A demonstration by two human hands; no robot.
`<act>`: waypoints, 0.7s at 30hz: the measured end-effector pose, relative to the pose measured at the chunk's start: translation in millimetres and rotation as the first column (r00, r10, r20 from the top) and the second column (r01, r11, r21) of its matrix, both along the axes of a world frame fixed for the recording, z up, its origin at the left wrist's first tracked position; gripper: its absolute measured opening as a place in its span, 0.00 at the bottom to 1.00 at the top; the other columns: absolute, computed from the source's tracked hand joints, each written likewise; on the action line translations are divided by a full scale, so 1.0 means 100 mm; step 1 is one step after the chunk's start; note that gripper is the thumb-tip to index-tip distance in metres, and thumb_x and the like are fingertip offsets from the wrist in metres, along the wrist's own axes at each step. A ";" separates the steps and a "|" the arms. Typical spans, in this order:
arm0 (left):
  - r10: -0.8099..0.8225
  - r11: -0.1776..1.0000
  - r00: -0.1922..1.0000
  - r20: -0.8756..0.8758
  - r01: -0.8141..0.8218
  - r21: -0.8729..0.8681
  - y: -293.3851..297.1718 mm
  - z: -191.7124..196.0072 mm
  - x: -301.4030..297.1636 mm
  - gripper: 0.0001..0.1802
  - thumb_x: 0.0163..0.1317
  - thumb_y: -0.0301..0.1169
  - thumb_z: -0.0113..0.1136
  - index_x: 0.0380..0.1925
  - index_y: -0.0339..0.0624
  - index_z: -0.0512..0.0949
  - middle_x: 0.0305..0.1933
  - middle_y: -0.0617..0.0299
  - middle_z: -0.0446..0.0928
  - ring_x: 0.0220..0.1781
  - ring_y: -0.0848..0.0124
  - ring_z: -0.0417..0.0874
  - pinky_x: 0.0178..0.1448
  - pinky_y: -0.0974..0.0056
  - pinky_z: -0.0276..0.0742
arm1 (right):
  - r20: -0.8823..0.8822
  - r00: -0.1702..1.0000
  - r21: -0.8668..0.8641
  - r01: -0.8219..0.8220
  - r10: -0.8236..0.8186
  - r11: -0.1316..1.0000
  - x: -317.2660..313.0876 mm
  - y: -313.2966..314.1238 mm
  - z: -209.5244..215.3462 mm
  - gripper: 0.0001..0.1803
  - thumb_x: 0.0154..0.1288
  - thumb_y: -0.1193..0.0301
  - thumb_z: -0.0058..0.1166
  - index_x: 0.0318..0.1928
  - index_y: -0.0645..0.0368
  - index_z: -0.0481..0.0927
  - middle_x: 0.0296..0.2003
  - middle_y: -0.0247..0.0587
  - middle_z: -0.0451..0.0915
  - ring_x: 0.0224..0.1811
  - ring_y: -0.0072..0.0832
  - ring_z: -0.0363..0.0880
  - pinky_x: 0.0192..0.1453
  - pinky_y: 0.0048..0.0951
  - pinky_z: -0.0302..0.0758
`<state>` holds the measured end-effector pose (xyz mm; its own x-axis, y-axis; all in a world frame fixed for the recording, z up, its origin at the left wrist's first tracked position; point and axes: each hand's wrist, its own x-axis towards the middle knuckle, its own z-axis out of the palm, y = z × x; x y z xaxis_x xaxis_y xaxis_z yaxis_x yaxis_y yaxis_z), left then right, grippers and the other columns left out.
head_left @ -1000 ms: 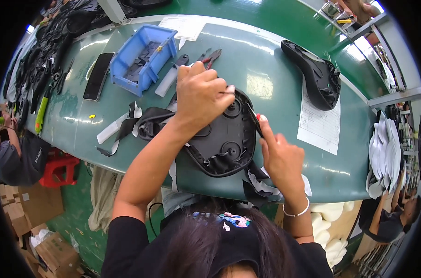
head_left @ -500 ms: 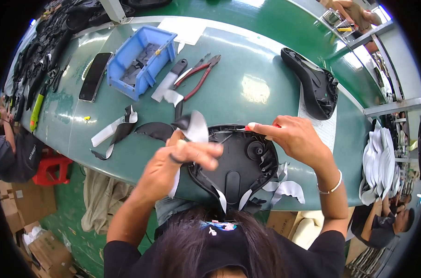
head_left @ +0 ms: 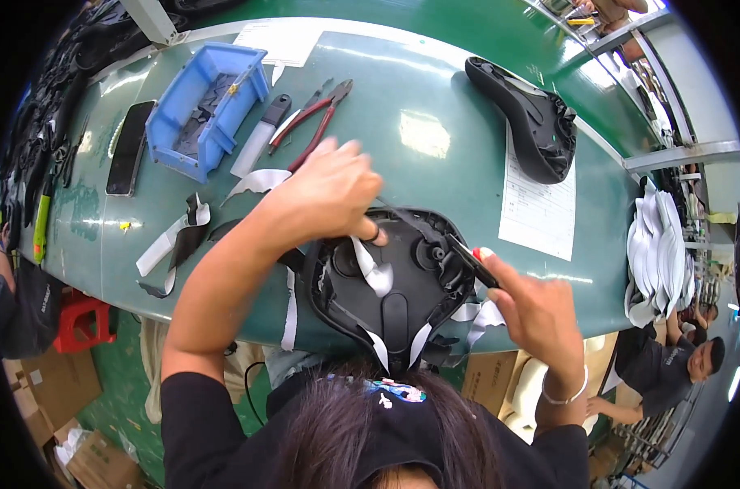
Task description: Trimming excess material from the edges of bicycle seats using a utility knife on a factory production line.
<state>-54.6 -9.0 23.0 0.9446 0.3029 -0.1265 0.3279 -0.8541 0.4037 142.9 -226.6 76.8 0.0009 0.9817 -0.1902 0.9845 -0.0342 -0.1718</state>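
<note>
At the table's (head_left: 443, 175) near edge, an upturned black saddle (head_left: 394, 277) lay before the person. The right hand's (head_left: 541, 314) grip was clamped on a red-and-black cutter (head_left: 474, 265) at the saddle's right rim. The left hand (head_left: 329, 196) was curled over its far-left rim; whether its grip was clamped on anything, I cannot tell. Beyond lay red-handled pliers (head_left: 319, 121), then a blue bin (head_left: 170, 155) leftward and another black saddle (head_left: 529, 118) rightward.
</note>
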 end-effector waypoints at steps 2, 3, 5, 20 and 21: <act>-0.150 0.977 0.980 0.127 0.128 0.169 -0.01 -0.17 0.26 0.18 0.64 0.46 0.53 0.30 0.43 0.81 0.39 0.53 0.79 0.35 0.59 0.79 0.43 0.52 0.73 | -0.075 0.996 -0.016 -0.050 0.048 0.999 0.11 0.04 0.09 0.27 0.59 0.69 0.55 0.61 0.46 0.69 0.18 0.41 0.74 0.18 0.38 0.73 0.22 0.38 0.63; -0.211 0.940 0.860 0.464 0.309 -0.146 -0.02 -0.21 0.36 0.19 0.65 0.46 0.52 0.27 0.41 0.80 0.35 0.55 0.78 0.32 0.61 0.78 0.41 0.53 0.73 | -0.080 0.995 -0.011 -0.055 0.054 0.998 0.14 0.06 0.07 0.27 0.59 0.69 0.55 0.61 0.46 0.69 0.18 0.41 0.74 0.18 0.38 0.73 0.22 0.38 0.63; -0.119 0.752 0.648 0.752 0.554 -0.358 -0.09 -0.18 0.51 0.21 0.66 0.46 0.51 0.24 0.40 0.78 0.31 0.57 0.77 0.29 0.63 0.77 0.40 0.54 0.73 | -0.061 0.993 0.024 -0.099 0.101 0.995 0.19 0.04 -0.01 0.27 0.59 0.69 0.56 0.60 0.46 0.69 0.18 0.41 0.74 0.17 0.39 0.73 0.21 0.38 0.63; -0.003 0.532 -0.753 0.658 -0.558 -0.637 -0.25 0.85 -0.36 0.05 0.61 0.26 0.48 0.30 0.38 0.73 0.29 0.58 0.72 0.34 0.64 0.76 0.39 0.62 0.76 | -0.833 0.221 -0.332 0.532 -0.507 0.779 -0.68 -1.15 -0.41 0.28 0.65 0.74 0.51 0.64 0.59 0.60 0.25 0.33 0.75 0.22 0.18 0.74 0.24 0.23 0.72; 0.455 0.617 -0.290 0.842 -0.579 -0.534 -0.19 0.32 -0.12 0.10 0.60 0.34 0.52 0.33 0.38 0.74 0.30 0.57 0.75 0.34 0.62 0.77 0.40 0.60 0.76 | -0.814 0.229 -0.329 0.576 -0.534 0.749 -0.55 -1.16 -0.46 0.28 0.65 0.74 0.51 0.64 0.59 0.60 0.25 0.33 0.75 0.22 0.18 0.74 0.24 0.23 0.72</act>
<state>-66.2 -27.8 54.7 -0.3532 0.6982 0.6227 0.0912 -0.6367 0.7657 87.5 -343.1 30.7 0.4160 0.8090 -0.4152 0.0714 -0.4842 -0.8720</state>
